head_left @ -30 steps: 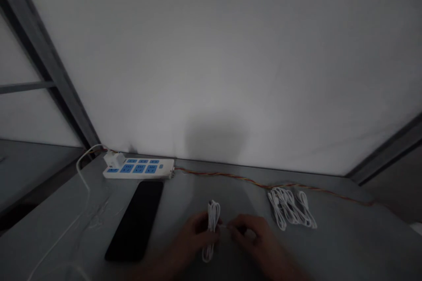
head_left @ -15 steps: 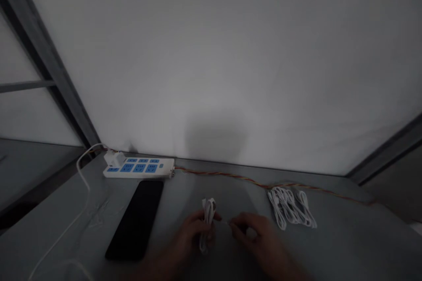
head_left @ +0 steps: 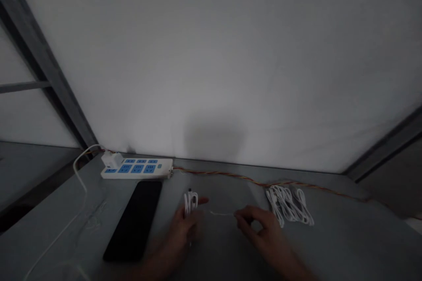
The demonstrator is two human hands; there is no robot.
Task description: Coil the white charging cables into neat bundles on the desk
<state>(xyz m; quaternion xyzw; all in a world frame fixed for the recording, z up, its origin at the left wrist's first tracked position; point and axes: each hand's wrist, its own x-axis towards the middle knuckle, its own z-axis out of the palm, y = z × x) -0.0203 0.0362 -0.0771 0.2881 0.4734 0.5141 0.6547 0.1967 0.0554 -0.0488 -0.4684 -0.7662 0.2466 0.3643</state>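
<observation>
The person's left hand (head_left: 183,228) sits low and just left of center, fingers curled around a small looped white cable (head_left: 190,202), with the top of the loops showing above the hand and one fingertip (head_left: 204,201) pointing right. A thin strand of the cable (head_left: 221,213) runs across from there to the right hand (head_left: 260,229), which is just right of center. Its thumb and forefinger look pinched on the strand, though the dim light makes the exact grip hard to see, and the other fingers are loosely curled. The two hands are well apart, with the strand between them.

Just right of the right hand, a bundle of white cables (head_left: 287,205) lies looped on the gray table (head_left: 346,237). A black phone (head_left: 132,221) lies face up to the left of the left hand. Above it, along the back edge of the table, sits a white power strip (head_left: 136,169) with blue sockets and a white plug (head_left: 112,159) in it. A twisted red and yellow wire (head_left: 231,176) runs right from the strip behind the bundle. A white cord (head_left: 79,171) curves away at the left, and a pale wall (head_left: 211,52) fills the upper frame.
</observation>
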